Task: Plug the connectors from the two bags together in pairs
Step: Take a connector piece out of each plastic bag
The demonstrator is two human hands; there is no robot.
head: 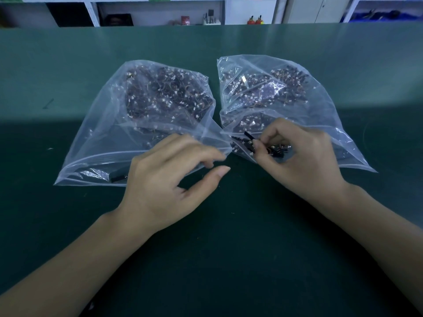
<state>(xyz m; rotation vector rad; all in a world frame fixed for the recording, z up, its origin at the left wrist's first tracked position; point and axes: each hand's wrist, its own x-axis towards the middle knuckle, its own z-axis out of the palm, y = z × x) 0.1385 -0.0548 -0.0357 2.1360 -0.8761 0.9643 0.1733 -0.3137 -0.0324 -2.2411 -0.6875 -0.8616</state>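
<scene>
Two clear plastic bags lie side by side on the green table, each full of small dark connectors with thin wires and white plugs. The left bag [109,133] has its mouth toward me. The right bag [320,110] also opens toward me. My right hand [304,156] is at the mouth of the right bag and pinches a small black connector [249,137] between thumb and fingers. My left hand [167,181] hovers over the near right corner of the left bag, fingers loosely curved, thumb out, holding nothing. A lone black connector [119,177] lies inside the left bag's mouth.
The green table [229,259] stretches wide in front of and around the bags. Beyond its far edge stand white shelves [160,12] with small items. A short dark mark [48,103] shows on the mat at the left.
</scene>
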